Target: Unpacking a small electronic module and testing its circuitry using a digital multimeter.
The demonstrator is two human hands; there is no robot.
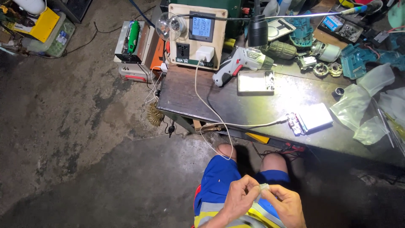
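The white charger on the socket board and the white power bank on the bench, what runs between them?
In the head view, a white cable runs from the charger down over the bench edge and back up to the power bank.

Two hands (239, 197) (287, 203), one cordless screwdriver (242, 63), one bulb (170, 26).

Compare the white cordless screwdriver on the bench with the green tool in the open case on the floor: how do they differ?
The white screwdriver lies loose on the dark bench, bent at its grip, under the lamp. The green tool is straight and sits packed in an open case on the floor, left of the bench. The screwdriver is white and grey; the other is bright green with a dark end. Both lie untouched: both hands are down at the lap, pinching a small pale piece.
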